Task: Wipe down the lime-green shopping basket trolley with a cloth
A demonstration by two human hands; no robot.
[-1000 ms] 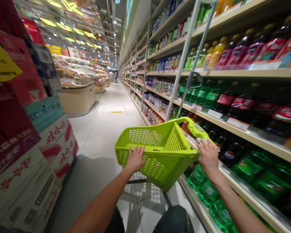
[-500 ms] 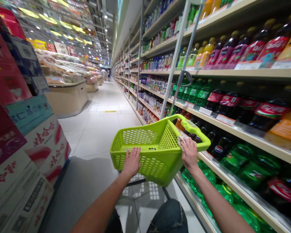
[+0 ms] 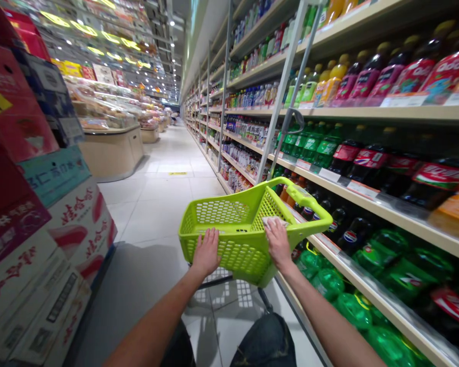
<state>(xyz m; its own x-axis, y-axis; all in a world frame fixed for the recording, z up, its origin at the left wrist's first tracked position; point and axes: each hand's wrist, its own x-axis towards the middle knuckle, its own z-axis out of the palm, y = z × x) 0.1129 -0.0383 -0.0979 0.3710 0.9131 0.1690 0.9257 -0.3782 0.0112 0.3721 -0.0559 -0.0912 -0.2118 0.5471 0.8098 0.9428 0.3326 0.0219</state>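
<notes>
Cloth [image 3: 266, 219] pressed to the near rim of the green cart [image 3: 243, 236], beside drinks shelves [image 3: 367, 113], under the right hand's [image 3: 279, 243] curled grip; left hand [image 3: 207, 252] lies loosely open. Wiping seems underway; how much remains, I can't tell.

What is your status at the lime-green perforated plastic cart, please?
Left hand on cart rim. Right hand holding crumpled pale cloth there. Beige bottle-filled shelves alongside, right.

Pale tiled floor [image 3: 153, 204], tall shelves [image 3: 367, 113], bright ceiling lights [image 3: 172, 23]
</notes>
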